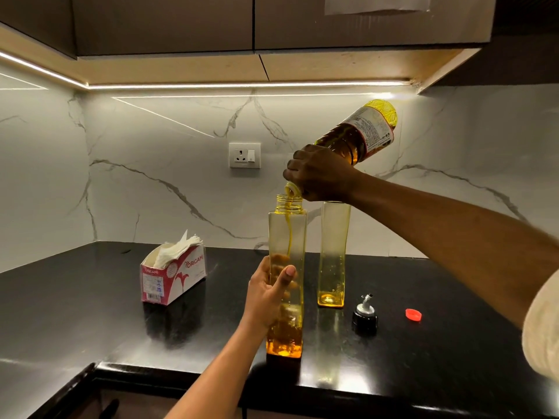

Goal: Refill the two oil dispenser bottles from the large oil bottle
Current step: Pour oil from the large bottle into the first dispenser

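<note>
A tall yellow-tinted dispenser bottle stands uncapped near the counter's front edge, and my left hand grips its middle. My right hand holds the large oil bottle by its neck, tipped mouth-down over the dispenser's opening. A thin stream of oil runs from it into the dispenser, which has a shallow layer of oil at its bottom. A second dispenser bottle stands just behind and to the right, its top hidden behind my right hand, with a little oil at its base.
A black pourer cap with a metal spout and a red screw cap lie on the black counter to the right of the bottles. An open tissue box sits to the left. A wall socket is on the marble backsplash.
</note>
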### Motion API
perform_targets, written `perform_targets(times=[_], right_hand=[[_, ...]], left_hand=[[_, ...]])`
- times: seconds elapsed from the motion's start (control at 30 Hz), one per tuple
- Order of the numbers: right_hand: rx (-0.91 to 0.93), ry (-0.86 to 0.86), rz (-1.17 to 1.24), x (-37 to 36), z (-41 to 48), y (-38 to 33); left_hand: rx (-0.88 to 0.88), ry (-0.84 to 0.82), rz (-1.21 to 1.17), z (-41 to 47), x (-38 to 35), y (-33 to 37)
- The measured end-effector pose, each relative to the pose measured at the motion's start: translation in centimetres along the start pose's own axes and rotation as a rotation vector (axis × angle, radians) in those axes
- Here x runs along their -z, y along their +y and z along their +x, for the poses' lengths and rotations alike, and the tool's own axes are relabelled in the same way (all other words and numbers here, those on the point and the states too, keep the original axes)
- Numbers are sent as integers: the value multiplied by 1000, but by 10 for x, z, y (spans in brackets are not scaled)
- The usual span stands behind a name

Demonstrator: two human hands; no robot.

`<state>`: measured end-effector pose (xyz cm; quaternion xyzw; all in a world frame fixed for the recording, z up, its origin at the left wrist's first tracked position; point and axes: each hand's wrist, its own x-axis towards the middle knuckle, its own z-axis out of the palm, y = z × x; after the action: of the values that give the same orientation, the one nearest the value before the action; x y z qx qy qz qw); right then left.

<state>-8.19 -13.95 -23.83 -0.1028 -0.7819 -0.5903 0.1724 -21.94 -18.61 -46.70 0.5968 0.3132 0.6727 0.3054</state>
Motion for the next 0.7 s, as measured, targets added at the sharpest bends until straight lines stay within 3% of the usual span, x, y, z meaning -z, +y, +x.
perform_targets(times=[0.7], right_hand=[[14, 14, -13, -4, 0, 0]], left_hand=[[3, 9, -2, 1, -1, -1]])
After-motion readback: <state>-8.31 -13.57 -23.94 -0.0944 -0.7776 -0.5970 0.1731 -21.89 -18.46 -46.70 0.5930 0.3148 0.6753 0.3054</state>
